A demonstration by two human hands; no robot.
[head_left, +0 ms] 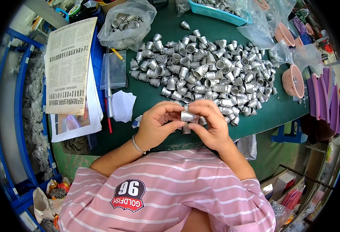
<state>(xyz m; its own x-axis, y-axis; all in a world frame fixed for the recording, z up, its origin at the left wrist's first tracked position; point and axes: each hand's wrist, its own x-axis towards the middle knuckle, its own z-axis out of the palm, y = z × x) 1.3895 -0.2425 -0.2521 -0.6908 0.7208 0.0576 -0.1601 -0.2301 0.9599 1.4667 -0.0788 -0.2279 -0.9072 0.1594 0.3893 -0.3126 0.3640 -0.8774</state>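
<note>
Between the fingertips of both hands I hold a small silver metal bell (188,116), lying on its side near the table's front edge. My left hand (160,121) pinches it from the left, with thumb and fingers bent. From the other side my right hand (210,121) grips it the same way, its thumb below and forefinger above. Just beyond my fingers spreads a large heap of similar silver bells (216,71), tumbled at all angles. A few of them lie right behind and under my hands, partly hidden by the fingers.
The green table (154,100) bears a clear bag of bells (125,23) at the back left and a turquoise basket (220,12) at the back. Newspaper (70,65), white paper slips (123,106) and a red pen (109,120) lie left. A pink basket (293,81) stands right.
</note>
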